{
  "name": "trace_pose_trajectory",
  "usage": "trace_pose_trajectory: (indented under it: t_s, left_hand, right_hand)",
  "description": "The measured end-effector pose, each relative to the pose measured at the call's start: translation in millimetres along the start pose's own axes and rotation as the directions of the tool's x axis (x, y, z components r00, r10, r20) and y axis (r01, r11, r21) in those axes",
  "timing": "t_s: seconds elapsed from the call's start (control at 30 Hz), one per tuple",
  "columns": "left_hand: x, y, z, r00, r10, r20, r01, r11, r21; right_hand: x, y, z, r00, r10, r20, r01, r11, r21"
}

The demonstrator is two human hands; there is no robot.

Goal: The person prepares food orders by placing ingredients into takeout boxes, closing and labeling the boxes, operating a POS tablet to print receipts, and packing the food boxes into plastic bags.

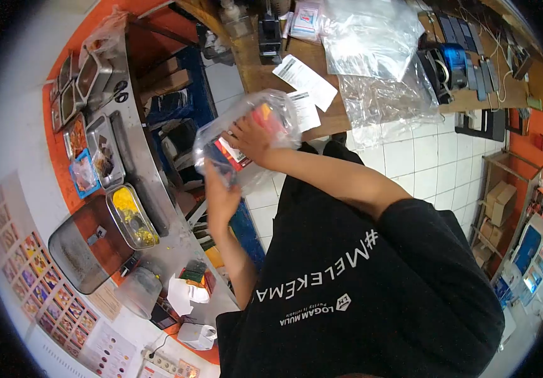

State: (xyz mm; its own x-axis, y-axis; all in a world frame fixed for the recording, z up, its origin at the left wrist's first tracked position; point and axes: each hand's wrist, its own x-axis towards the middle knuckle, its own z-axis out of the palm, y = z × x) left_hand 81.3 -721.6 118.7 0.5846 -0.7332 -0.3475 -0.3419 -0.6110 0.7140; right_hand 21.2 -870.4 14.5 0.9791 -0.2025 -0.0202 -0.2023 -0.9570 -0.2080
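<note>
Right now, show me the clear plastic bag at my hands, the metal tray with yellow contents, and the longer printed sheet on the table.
Clear plastic bag (pixel 217 126), head view, film toward left end.
Metal tray (pixel 145 211), head view, right rim.
Longer printed sheet (pixel 306 82), head view, middle of printed side.

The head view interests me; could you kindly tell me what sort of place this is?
Probably a takeaway kitchen or food-packing area: a metal tray holds what looks like yellow food, a sheet of small pictures hangs on the wall, and clear plastic bags lie on a wooden table.
</note>
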Motion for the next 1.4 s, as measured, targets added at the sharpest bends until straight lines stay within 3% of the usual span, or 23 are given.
trace_pose_trajectory:
  t_s: [0.07, 0.1, 0.33, 0.37, 0.43, 0.53, 0.6, 0.67, 0.7, 0.73, 0.8, 0.83, 0.87, 0.9, 0.93, 0.97, 1.0, 1.07, 1.13, 1.2, 1.27, 1.33, 1.4]
  left_hand:
    - [-17.7, 33.6, -37.6, 0.996, -0.082, -0.043, 0.071, 0.976, -0.208]
    - [-22.0, 43.0, -44.6, 0.993, -0.108, -0.053, 0.095, 0.973, -0.208]
    - [-11.2, 85.5, -2.5, 0.996, -0.085, 0.002, 0.082, 0.948, -0.308]
    - [-5.5, 88.3, 3.4, 1.000, -0.025, 0.009, 0.026, 0.989, -0.144]
    - [5.4, 72.8, 16.6, 0.998, 0.057, 0.026, -0.054, 0.994, -0.093]
    - [9.2, 101.1, 7.9, 0.992, 0.106, 0.070, -0.094, 0.983, -0.157]
    - [7.2, 122.2, -11.5, 0.996, -0.042, 0.083, 0.048, 0.996, -0.081]
    - [3.3, 115.6, -20.6, 0.999, -0.003, 0.052, 0.003, 1.000, -0.007]
    - [0.6, 118.2, -25.8, 0.996, -0.081, 0.036, 0.080, 0.997, 0.018]
    - [-0.5, 122.9, -30.3, 0.988, -0.153, 0.022, 0.152, 0.987, 0.045]
    - [-1.9, 129.1, -34.6, 0.989, -0.147, -0.029, 0.149, 0.979, 0.136]
    - [-3.5, 124.2, -33.1, 0.994, -0.091, -0.053, 0.100, 0.975, 0.196]
    - [-5.7, 119.3, -31.4, 0.996, -0.043, -0.072, 0.060, 0.964, 0.258]
    - [-5.9, 113.0, -33.1, 0.996, -0.063, -0.064, 0.078, 0.963, 0.258]
    - [-3.8, 105.3, -37.2, 0.995, -0.045, -0.095, 0.067, 0.967, 0.247]
    - [-2.5, 101.5, -40.5, 0.991, -0.023, -0.130, 0.053, 0.970, 0.238]
    - [-1.8, 103.0, -43.2, 0.992, -0.031, -0.124, 0.061, 0.967, 0.245]
    - [3.9, 108.6, -49.9, 0.977, -0.195, -0.084, 0.200, 0.977, 0.070]
    - [-1.2, 84.7, -54.8, 0.973, -0.231, -0.030, 0.233, 0.968, 0.092]
    - [-4.2, 64.1, -57.6, 0.993, -0.112, 0.037, 0.104, 0.977, 0.186]
    - [-2.5, 61.5, -57.5, 0.994, -0.099, 0.041, 0.082, 0.950, 0.301]
    - [4.7, 81.1, -56.8, 0.975, -0.195, 0.110, 0.197, 0.980, -0.015]
    - [6.6, 71.6, -56.3, 0.978, -0.166, 0.126, 0.177, 0.981, -0.083]
  right_hand:
    - [10.8, -1.8, 48.6, 0.952, -0.003, -0.306, -0.025, 0.996, -0.086]
    - [16.9, -3.3, 46.0, 0.994, -0.011, -0.110, -0.009, 0.983, -0.181]
    - [-49.3, 81.5, -61.4, 0.986, 0.016, 0.168, 0.014, 0.984, -0.176]
    - [-44.6, 86.0, -71.4, 0.986, 0.010, 0.167, 0.020, 0.983, -0.181]
    - [-36.6, 88.2, -86.4, 0.917, 0.069, 0.393, -0.037, 0.995, -0.088]
    - [-27.3, 87.2, -48.1, 0.976, -0.027, 0.216, 0.058, 0.989, -0.137]
    - [-26.9, 94.3, -49.8, 0.951, -0.002, 0.309, 0.055, 0.985, -0.166]
    - [-36.0, 105.5, -65.1, 0.926, 0.137, 0.352, -0.073, 0.979, -0.189]
    - [-47.7, 122.5, -87.0, 0.890, 0.095, 0.446, -0.237, 0.932, 0.274]
    - [-45.1, 128.7, -134.4, 0.887, 0.090, 0.453, -0.234, 0.933, 0.273]
    - [-38.5, 137.5, -232.3, 0.561, -0.055, 0.826, -0.237, 0.945, 0.224]
    - [-40.7, 147.3, -242.2, 0.556, -0.054, 0.829, -0.236, 0.947, 0.220]
    - [-48.8, 158.1, -248.2, 0.758, -0.393, 0.520, -0.266, 0.542, 0.798]
    - [-60.4, 167.6, -249.2, 0.909, -0.415, 0.047, -0.110, -0.129, 0.985]
    - [-72.9, 184.1, -246.4, 0.908, -0.415, 0.055, -0.126, -0.145, 0.981]
    - [-83.2, 208.6, -242.1, 0.960, -0.173, 0.219, -0.259, -0.259, 0.931]
    - [-90.0, 228.0, -237.7, 0.917, 0.058, 0.395, -0.342, -0.393, 0.853]
    - [-111.0, 236.0, -166.6, 0.738, 0.405, 0.539, -0.567, -0.059, 0.822]
    - [-132.7, 226.7, -56.9, 0.886, 0.392, 0.248, -0.448, 0.586, 0.676]
    - [-115.2, 188.3, -39.9, 0.761, 0.597, 0.254, -0.580, 0.452, 0.678]
    - [-99.2, 169.4, -18.6, 0.714, 0.661, 0.231, -0.622, 0.448, 0.642]
    - [-98.9, 161.6, -9.3, 0.654, 0.728, 0.205, -0.668, 0.430, 0.607]
    - [-98.4, 157.6, -3.0, 0.594, 0.755, 0.279, -0.686, 0.293, 0.666]
